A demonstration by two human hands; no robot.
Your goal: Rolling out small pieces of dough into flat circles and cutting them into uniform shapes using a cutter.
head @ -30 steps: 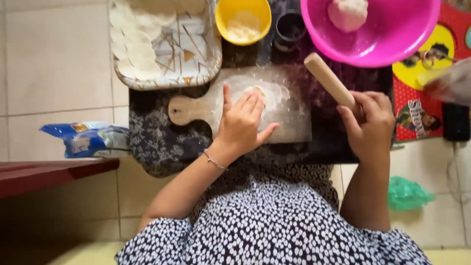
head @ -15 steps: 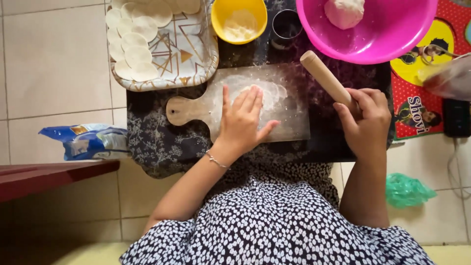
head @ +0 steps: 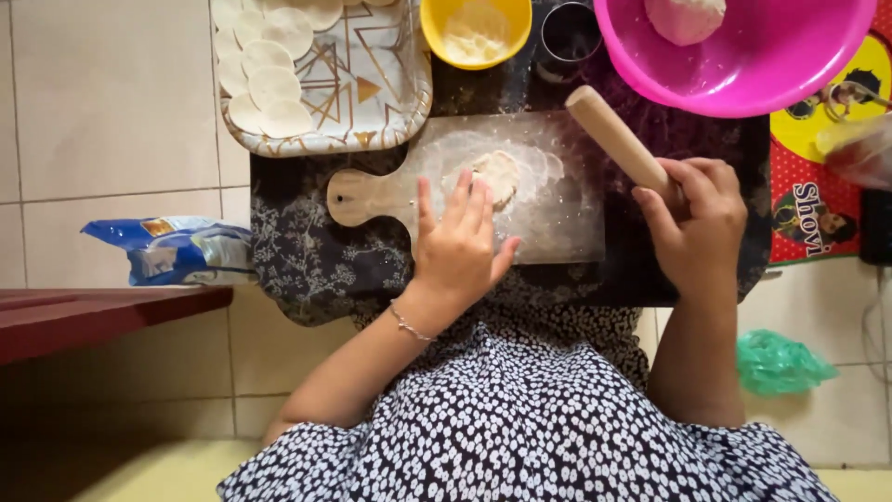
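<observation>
My left hand (head: 462,244) lies flat, fingers spread, on a floured wooden board (head: 557,223), its fingertips touching a small flattened piece of dough (head: 502,172). My right hand (head: 697,221) grips the lower end of a wooden rolling pin (head: 613,138), which points up and left above the board's right edge. The board rests on a dark floral cloth (head: 307,251) over my lap.
A patterned tray (head: 381,84) with several round dough discs (head: 269,84) sits upper left. A yellow bowl of flour (head: 476,33), a dark cup (head: 570,33) and a pink basin (head: 743,74) holding a dough ball (head: 685,17) stand behind. A blue bag (head: 172,251) and green bag (head: 780,363) lie on the tiled floor.
My left hand has slid back toward me off the dough, uncovering most of the flattened piece. My right hand keeps its grip on the rolling pin.
</observation>
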